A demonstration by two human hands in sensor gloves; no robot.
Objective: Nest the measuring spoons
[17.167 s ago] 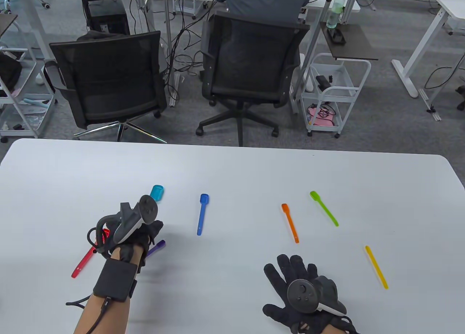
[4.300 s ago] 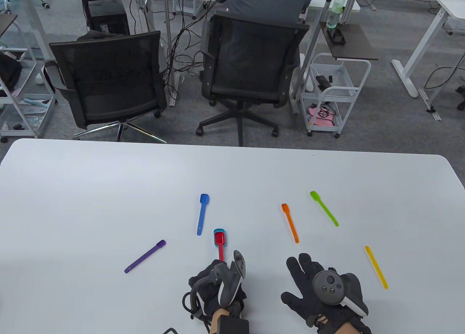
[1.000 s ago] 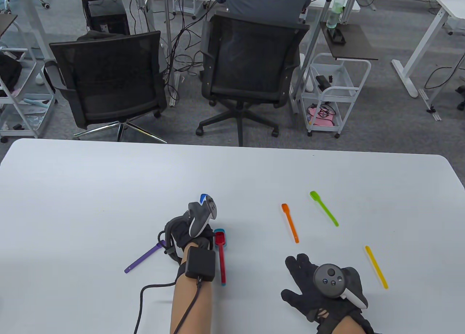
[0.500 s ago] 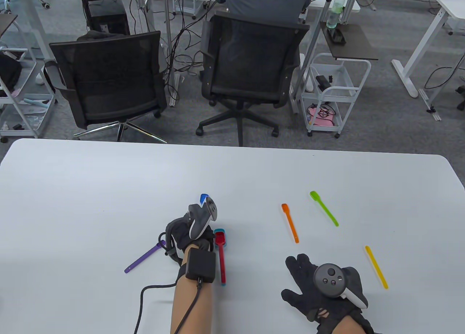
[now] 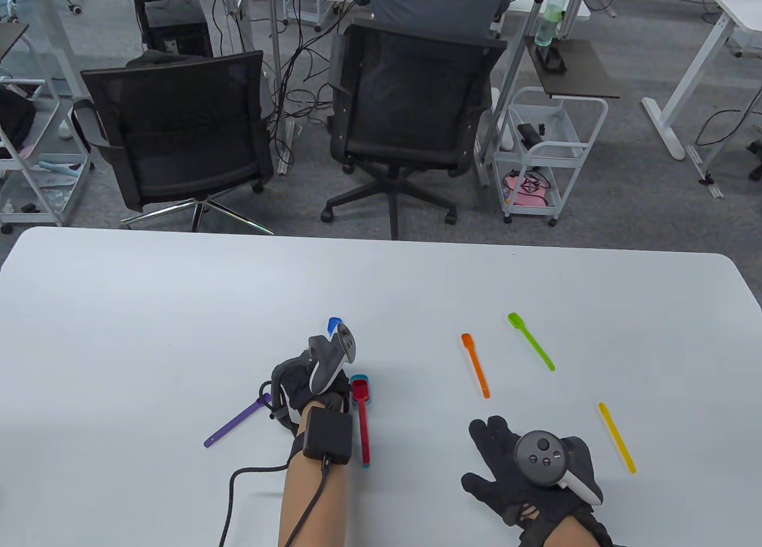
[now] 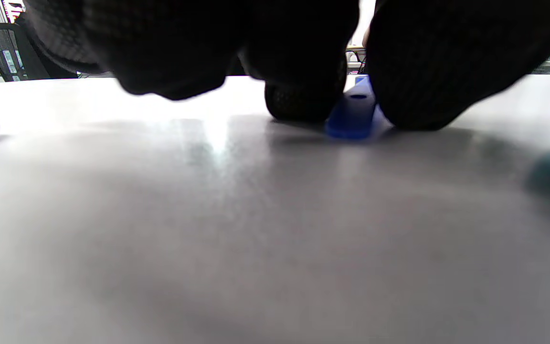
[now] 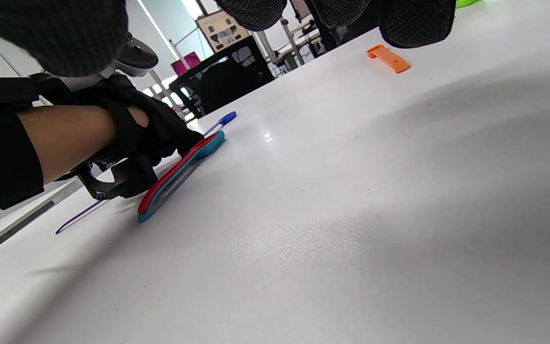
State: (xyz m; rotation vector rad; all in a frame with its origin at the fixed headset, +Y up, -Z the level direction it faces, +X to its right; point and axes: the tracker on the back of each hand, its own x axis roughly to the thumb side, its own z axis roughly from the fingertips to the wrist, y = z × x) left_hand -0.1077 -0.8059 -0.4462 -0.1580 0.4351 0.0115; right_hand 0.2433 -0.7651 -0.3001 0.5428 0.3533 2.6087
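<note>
My left hand (image 5: 300, 379) is down on the table over the handle of the blue spoon (image 5: 334, 322); only the bowl shows past the tracker. In the left wrist view two fingertips (image 6: 303, 102) pinch the blue handle end (image 6: 354, 112) against the table. A red spoon nested in a teal spoon (image 5: 362, 413) lies just right of that hand. A purple spoon (image 5: 237, 421) lies to its left. Orange (image 5: 475, 366), green (image 5: 531, 341) and yellow (image 5: 617, 437) spoons lie apart on the right. My right hand (image 5: 512, 460) rests flat with spread fingers and holds nothing.
The white table (image 5: 149, 309) has its far edge near two black office chairs (image 5: 178, 124). The left arm's cable (image 5: 238, 481) trails on the table near the front edge. The right wrist view shows the nested pair (image 7: 179, 169) and the orange spoon (image 7: 388, 59).
Since 4.3 s ago my left hand left the red-in-teal pair and moved forward onto the blue spoon's handle. Over the last second nothing visibly moves.
</note>
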